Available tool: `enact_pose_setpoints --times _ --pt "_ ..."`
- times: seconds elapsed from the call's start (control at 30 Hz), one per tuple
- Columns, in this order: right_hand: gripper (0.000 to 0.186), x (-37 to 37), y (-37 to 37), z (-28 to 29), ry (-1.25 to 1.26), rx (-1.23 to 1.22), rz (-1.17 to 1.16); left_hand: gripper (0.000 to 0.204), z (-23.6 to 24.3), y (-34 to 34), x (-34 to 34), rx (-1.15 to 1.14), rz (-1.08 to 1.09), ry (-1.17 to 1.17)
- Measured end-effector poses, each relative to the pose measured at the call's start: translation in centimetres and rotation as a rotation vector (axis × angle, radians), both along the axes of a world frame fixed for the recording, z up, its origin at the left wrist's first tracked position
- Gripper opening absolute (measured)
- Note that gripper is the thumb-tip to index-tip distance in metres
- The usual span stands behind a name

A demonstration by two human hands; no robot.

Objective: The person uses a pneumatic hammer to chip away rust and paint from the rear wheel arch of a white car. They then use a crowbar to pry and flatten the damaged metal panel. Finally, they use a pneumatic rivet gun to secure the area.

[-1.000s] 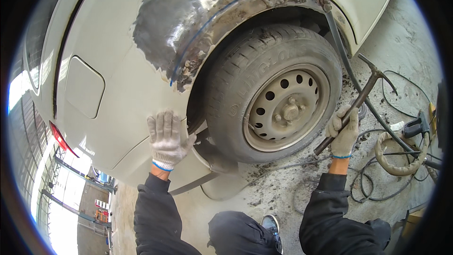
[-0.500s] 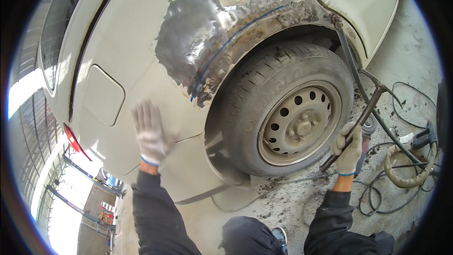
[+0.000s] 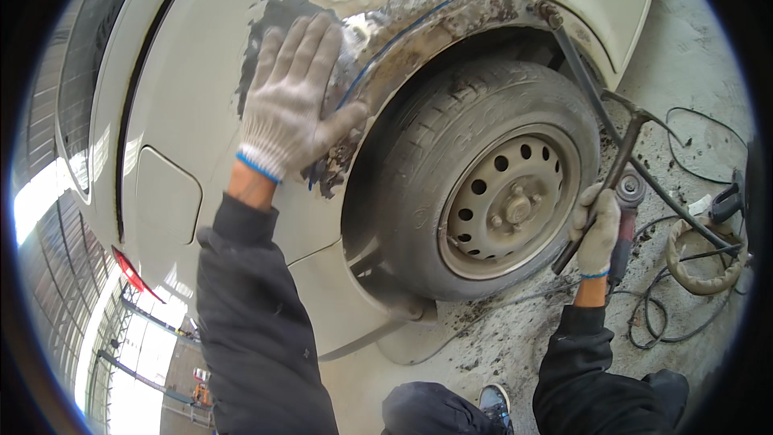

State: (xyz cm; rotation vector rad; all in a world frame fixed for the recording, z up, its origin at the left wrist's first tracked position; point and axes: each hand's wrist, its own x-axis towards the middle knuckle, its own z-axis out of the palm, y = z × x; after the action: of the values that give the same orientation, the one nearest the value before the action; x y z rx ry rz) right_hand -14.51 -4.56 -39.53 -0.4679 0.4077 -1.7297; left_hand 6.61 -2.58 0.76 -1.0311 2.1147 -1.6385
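head view: at the left, one red tail light (image 3: 137, 274) and one fuel flap (image 3: 167, 195) sit on a single pale car body (image 3: 250, 145). next comes the left hand (image 3: 294, 97), in one of two whitish gloves with blue cuffs, open and flat, palm to the panel, four fingers straight and the thumb held out. it covers part of one bare-metal patch (image 3: 427, 0) above the wheel arch, which carries one curved blue line (image 3: 392, 46). beneath the arch is one tyre (image 3: 415, 217) on one pierced steel rim (image 3: 471, 234). below it, one shoe (image 3: 494, 403) shows. further right, the right hand (image 3: 597, 229) is closed around the handle of one hammer (image 3: 618, 159), its narrow, two-ended head up and beside the tyre. just right of that hand lies one grinder (image 3: 624, 229). one dark bar (image 3: 664, 193) slants past the hammer head toward one padded ring (image 3: 675, 262) at far right.
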Motion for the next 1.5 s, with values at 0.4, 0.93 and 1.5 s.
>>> enact_pose_setpoints --times 0.4,0.93,1.5 --pt "0.043 0.1 0.6 3.4 0.207 -0.121 0.072 0.089 1.9 0.7 1.6 0.057 0.058 -0.052" --pt "0.033 -1.0 0.8 3.1 0.404 0.035 -0.09 0.086 -5.1 9.7 6.7 -0.019 0.111 0.177" --pt "0.004 1.3 3.3 6.5 0.329 -0.089 0.139 0.097 -2.8 3.3 2.6 -0.024 0.013 0.145"
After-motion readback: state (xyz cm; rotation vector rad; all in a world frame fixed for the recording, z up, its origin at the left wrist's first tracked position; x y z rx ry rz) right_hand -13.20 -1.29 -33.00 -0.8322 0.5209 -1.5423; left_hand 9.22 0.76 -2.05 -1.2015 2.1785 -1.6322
